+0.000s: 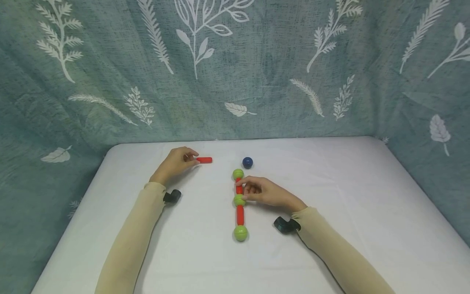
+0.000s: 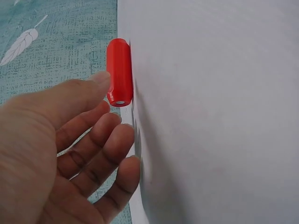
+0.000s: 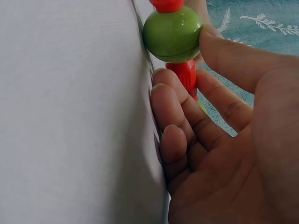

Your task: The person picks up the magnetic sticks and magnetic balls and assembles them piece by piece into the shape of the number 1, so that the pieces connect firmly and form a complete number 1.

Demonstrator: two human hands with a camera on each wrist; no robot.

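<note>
On the far left of the table my left hand (image 1: 178, 163) pinches a loose red rod (image 1: 205, 160) by one end. The left wrist view shows the thumb against this red rod (image 2: 119, 70), which has a small grey spot in its near end. A straight chain lies mid-table: a far green ball (image 1: 238, 174), a red rod, a middle green ball (image 1: 238, 200), another red rod (image 1: 240, 215) and a near green ball (image 1: 240, 233). My right hand (image 1: 269, 192) holds the chain, thumb on the middle green ball (image 3: 173, 35) and index finger at the far red rod (image 3: 184, 77).
A dark blue ball (image 1: 247, 163) sits just beyond the chain's far end, apart from it. The white table (image 1: 367, 183) has a patterned green cloth (image 1: 271, 102) behind it. A small dark camera (image 1: 172, 196) is worn on the left wrist, another (image 1: 285, 225) on the right.
</note>
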